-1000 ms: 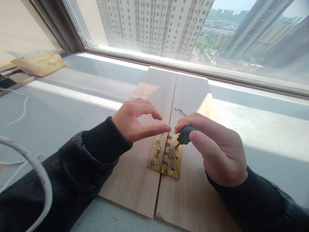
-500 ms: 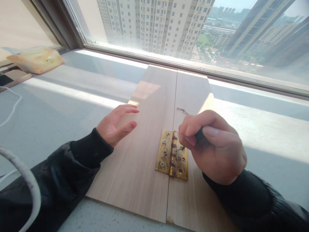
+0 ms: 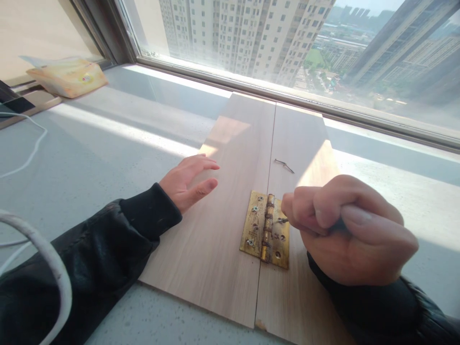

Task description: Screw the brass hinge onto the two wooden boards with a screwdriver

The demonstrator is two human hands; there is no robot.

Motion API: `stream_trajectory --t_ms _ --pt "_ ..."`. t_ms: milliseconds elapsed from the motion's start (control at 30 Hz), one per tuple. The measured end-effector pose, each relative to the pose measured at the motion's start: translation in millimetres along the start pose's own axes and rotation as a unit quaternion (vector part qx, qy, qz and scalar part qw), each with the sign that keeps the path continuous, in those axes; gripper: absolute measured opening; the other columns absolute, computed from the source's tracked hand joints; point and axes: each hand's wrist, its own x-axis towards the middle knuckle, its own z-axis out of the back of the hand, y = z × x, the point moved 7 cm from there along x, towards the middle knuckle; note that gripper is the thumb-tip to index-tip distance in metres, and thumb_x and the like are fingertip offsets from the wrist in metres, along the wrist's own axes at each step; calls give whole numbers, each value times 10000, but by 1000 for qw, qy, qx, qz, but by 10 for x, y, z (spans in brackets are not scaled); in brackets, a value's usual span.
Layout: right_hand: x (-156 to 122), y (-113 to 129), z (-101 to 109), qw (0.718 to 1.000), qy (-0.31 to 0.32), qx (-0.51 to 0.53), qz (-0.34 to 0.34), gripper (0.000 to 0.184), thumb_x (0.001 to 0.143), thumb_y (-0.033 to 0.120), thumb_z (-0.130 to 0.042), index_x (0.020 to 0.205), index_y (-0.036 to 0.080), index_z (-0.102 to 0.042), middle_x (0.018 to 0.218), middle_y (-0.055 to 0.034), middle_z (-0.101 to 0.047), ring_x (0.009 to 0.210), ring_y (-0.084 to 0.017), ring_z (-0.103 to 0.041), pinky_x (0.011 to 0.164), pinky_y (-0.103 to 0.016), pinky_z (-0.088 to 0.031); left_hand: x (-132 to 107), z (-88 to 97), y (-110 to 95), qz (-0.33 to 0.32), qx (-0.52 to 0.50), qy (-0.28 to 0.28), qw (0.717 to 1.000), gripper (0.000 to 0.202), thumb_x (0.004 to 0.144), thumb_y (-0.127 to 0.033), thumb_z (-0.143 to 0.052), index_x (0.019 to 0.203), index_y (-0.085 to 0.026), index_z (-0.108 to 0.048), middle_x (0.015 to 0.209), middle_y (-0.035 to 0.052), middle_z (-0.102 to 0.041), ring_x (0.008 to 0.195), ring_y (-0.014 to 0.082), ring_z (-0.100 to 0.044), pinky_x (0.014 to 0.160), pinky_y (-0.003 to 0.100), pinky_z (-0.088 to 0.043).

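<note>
Two pale wooden boards point(image 3: 230, 158) lie side by side on a grey windowsill, joined near their front by a brass hinge point(image 3: 266, 229). My right hand point(image 3: 348, 227) is a fist around a stubby dark screwdriver, mostly hidden; its metal tip point(image 3: 282, 221) meets the hinge's right leaf. My left hand point(image 3: 189, 179) rests flat and open on the left board's left edge, well left of the hinge. Two loose screws point(image 3: 283, 165) lie on the right board beyond the hinge.
A yellow packet point(image 3: 68, 76) sits at the far left of the grey sill point(image 3: 108, 143). White cables point(image 3: 32, 148) run along the left side, one thick loop close to my left sleeve. A window with its frame runs along the far edge.
My left hand drew back from pinching at the hinge and now lies flat on the left board. My right hand closed tighter round the screwdriver and lowered onto the hinge.
</note>
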Motion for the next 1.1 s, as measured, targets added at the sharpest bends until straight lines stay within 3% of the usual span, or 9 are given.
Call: stream_trajectory --t_ms 133,300,400,467,567,633,800,967,1100 --pt "21 22 71 999 -33 41 7 136 641 186 -496 510 179 -460 453 39 -251 408 -80 -272 422 -283 -181 -11 0 -6 -1 8 10 1000 590 833 -605 -374 1108 -126 -581 1217 121 -578 1269 251 -406 1085 445 -284" --pt "52 20 71 999 11 22 -25 133 626 186 -508 508 185 -448 462 33 -262 414 -93 -300 419 -286 -209 -14 -1 -4 -5 9 14 1000 578 840 -594 -376 1113 -126 -578 1227 117 -571 1276 247 -401 1089 437 -285" --pt "37 38 26 998 43 -47 -5 151 676 180 -458 528 190 -428 482 28 -298 432 -97 -315 430 -292 -221 -12 -4 -6 -4 11 16 1000 576 841 -590 -380 1115 -125 -579 1225 119 -573 1277 247 -397 1090 434 -284" --pt "15 63 -72 987 95 -126 29 170 733 177 -420 564 195 -420 505 27 -329 453 -99 -335 439 -292 -239 -10 -5 -6 -5 12 15 1000 573 841 -587 -384 1114 -124 -581 1224 122 -573 1274 248 -399 1088 434 -285" --pt "-42 53 -313 945 237 -218 64 157 780 159 -381 632 203 -405 522 34 -379 474 -90 -360 438 -265 -258 -9 -6 -11 -15 12 10 1000 565 841 -581 -392 1113 -123 -581 1223 124 -574 1267 245 -408 1086 430 -289" --pt "-55 47 -401 924 284 -245 76 147 774 132 -364 649 203 -396 522 42 -402 472 -77 -364 437 -244 -262 -10 -7 -9 -20 12 9 1000 555 841 -577 -398 1113 -129 -580 1221 117 -577 1265 243 -410 1086 431 -291" --pt "-17 28 -366 936 264 -224 61 161 786 152 -372 636 197 -404 528 39 -400 472 -76 -358 433 -255 -247 -16 -9 2 -14 14 17 1000 544 844 -563 -402 1123 -129 -574 1233 117 -572 1276 250 -401 1088 436 -291" --pt "-6 2 -91 987 104 -122 13 172 738 159 -417 570 194 -431 519 32 -345 468 -98 -341 453 -306 -241 -24 -23 -22 -25 27 36 999 545 834 -548 -433 1141 -117 -561 1257 128 -551 1292 266 -379 1094 451 -283" --pt "-13 31 -95 989 103 -101 1 208 752 221 -467 548 191 -441 491 25 -359 457 -107 -342 447 -312 -237 -25 -25 -15 -16 30 42 999 543 839 -537 -429 1160 -116 -548 1267 128 -545 1300 269 -370 1100 452 -276"
